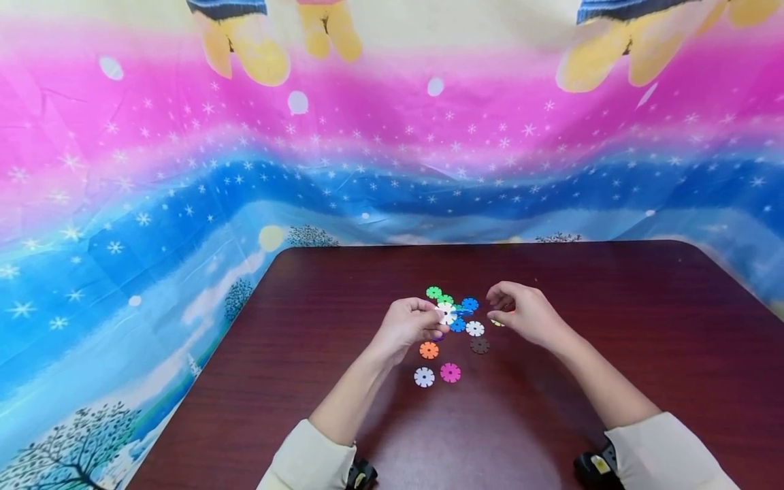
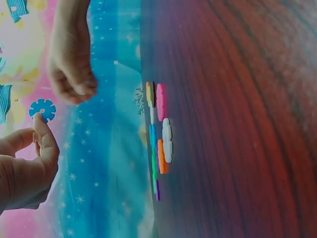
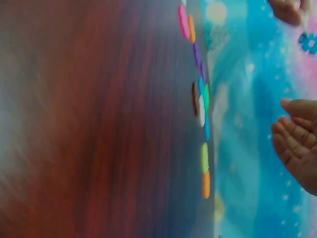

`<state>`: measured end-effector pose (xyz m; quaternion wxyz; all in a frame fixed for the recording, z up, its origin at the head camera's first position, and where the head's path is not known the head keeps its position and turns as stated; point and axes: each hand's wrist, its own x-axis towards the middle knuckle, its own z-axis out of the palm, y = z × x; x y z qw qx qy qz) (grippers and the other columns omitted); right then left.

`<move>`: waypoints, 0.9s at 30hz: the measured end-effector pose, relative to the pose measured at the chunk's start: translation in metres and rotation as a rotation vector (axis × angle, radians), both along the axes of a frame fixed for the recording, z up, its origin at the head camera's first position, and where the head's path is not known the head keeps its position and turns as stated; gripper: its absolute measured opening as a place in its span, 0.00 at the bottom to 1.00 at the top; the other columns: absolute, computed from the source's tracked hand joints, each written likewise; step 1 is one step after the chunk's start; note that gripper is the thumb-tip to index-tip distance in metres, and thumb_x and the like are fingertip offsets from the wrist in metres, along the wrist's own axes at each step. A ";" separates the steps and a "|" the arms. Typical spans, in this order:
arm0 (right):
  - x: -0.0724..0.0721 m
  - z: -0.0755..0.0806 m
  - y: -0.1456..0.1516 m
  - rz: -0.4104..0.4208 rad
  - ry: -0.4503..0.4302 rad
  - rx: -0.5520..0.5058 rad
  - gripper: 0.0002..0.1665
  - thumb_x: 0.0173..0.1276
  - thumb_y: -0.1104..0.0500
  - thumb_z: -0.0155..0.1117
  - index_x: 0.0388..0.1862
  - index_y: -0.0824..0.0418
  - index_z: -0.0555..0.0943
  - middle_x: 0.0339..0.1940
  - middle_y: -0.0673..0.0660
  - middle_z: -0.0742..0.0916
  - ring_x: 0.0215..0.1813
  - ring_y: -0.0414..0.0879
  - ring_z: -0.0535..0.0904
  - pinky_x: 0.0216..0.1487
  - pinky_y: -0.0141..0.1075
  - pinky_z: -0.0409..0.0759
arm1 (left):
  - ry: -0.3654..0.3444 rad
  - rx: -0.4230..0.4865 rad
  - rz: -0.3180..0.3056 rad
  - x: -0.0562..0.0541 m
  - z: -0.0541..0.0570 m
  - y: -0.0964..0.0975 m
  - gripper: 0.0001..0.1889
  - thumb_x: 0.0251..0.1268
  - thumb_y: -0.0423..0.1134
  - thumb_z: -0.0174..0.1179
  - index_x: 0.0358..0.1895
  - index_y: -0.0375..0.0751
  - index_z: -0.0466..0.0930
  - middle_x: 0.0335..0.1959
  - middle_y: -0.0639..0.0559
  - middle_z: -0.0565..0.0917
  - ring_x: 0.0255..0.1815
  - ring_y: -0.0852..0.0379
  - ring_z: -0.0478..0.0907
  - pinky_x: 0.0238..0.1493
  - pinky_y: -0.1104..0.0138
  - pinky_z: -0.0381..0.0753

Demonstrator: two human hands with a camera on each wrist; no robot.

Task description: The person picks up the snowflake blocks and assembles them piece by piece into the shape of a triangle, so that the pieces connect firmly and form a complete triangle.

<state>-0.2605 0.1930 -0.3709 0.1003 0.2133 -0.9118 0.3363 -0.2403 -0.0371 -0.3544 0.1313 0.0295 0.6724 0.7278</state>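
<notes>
My left hand (image 1: 412,328) is raised over the table and pinches a white notched building disc (image 1: 446,313) between thumb and fingers. A blue disc (image 2: 42,110) is joined to it, seen edge-on in the head view and face-on above the fingertips in the left wrist view. To the right, apart from these discs, my right hand (image 1: 525,314) hovers with its fingers bent loosely and nothing between them. In the right wrist view this hand (image 3: 302,144) shows its palm, thumb apart from the fingers.
On the dark wooden table (image 1: 275,381) lie several loose notched discs: green (image 1: 433,292), blue (image 1: 470,304), white (image 1: 474,329), brown (image 1: 480,346), orange (image 1: 429,350), pink (image 1: 450,373) and pale grey (image 1: 424,377). A printed cloth (image 1: 392,156) hangs behind the table.
</notes>
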 end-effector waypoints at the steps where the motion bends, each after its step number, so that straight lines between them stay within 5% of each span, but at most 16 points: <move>1: -0.005 -0.001 0.003 -0.007 -0.021 0.027 0.14 0.55 0.68 0.69 0.40 0.66 0.78 0.36 0.60 0.82 0.37 0.50 0.79 0.37 0.43 0.80 | 0.001 0.001 0.000 0.000 0.001 -0.001 0.05 0.58 0.26 0.60 0.36 0.27 0.75 0.25 0.41 0.82 0.26 0.52 0.83 0.40 0.57 0.81; 14: -0.041 -0.021 0.021 -0.032 -0.354 0.250 0.18 0.58 0.66 0.66 0.46 0.73 0.78 0.34 0.58 0.80 0.34 0.49 0.72 0.33 0.38 0.76 | 0.038 -0.017 0.012 0.002 0.006 -0.004 0.10 0.59 0.27 0.59 0.42 0.26 0.73 0.28 0.41 0.83 0.30 0.48 0.83 0.36 0.62 0.82; 27: -0.047 -0.039 0.021 -0.068 -0.274 0.323 0.17 0.58 0.64 0.67 0.44 0.72 0.79 0.24 0.53 0.76 0.27 0.46 0.67 0.29 0.37 0.67 | 0.049 -0.016 0.014 0.006 0.009 -0.001 0.09 0.59 0.28 0.60 0.41 0.27 0.74 0.29 0.41 0.83 0.34 0.44 0.83 0.37 0.62 0.82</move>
